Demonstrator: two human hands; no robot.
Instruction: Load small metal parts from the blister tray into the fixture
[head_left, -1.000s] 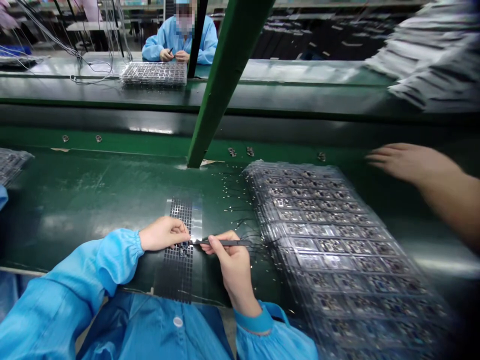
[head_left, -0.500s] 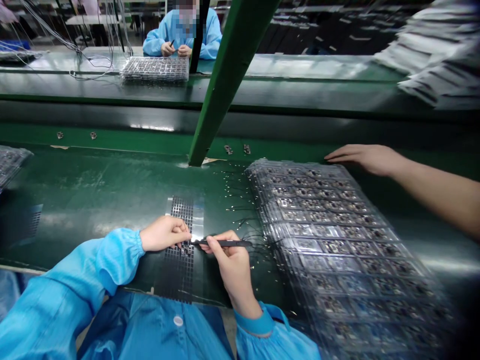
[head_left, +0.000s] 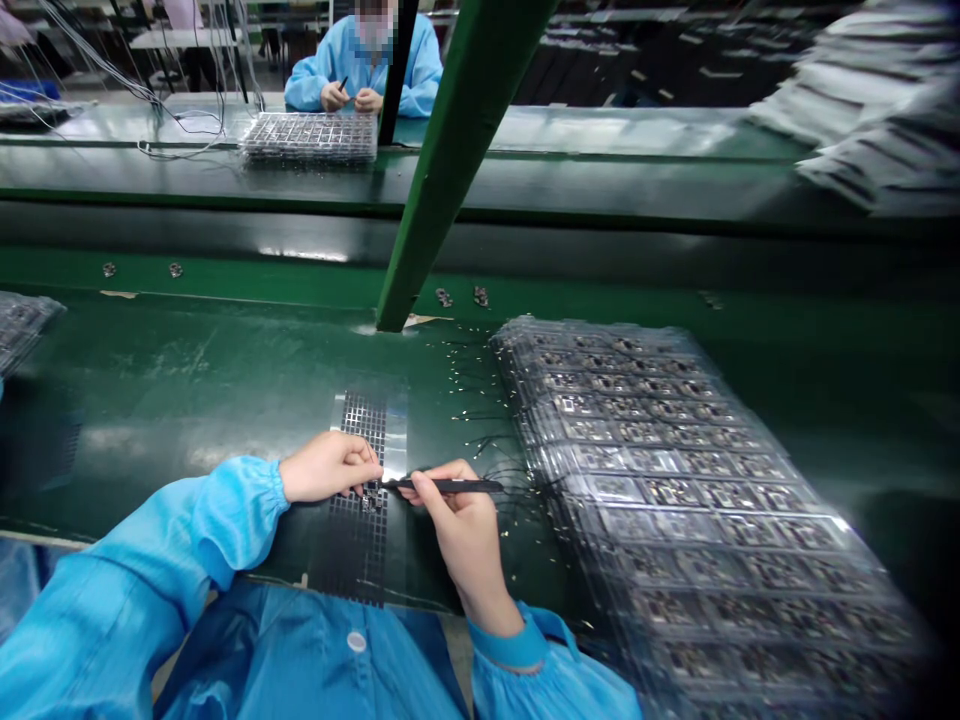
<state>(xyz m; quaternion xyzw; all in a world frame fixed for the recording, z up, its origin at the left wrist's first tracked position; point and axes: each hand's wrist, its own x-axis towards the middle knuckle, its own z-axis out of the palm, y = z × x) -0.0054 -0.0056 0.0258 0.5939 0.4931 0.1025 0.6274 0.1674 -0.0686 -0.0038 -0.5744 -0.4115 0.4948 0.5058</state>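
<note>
1. On the green counter (head_left: pixel 187 400), the main change is at the right: another person's bare hand, which was reaching in beside the stack of clear trays (head_left: pixel 675 490), has gone from view. Nothing now touches the stack.
2. The left hand (head_left: pixel 330 467) lies curled, with its fingertips at a dark perforated sheet (head_left: pixel 358 530). I cannot tell whether it has hold of anything.
3. The right hand (head_left: pixel 461 530) is closed around black tweezers (head_left: pixel 450 485), whose tips point left and meet the sheet near the left fingertips.
4. Small dark parts (head_left: pixel 371 500) sit on the sheet, just under the tweezer tips.
5. Across the counter, a person in a blue smock (head_left: pixel 364 70) holds a dark tool over both hands, behind a wire-filled tray (head_left: pixel 309 137). A green post (head_left: pixel 450 170) slants between them.
</note>
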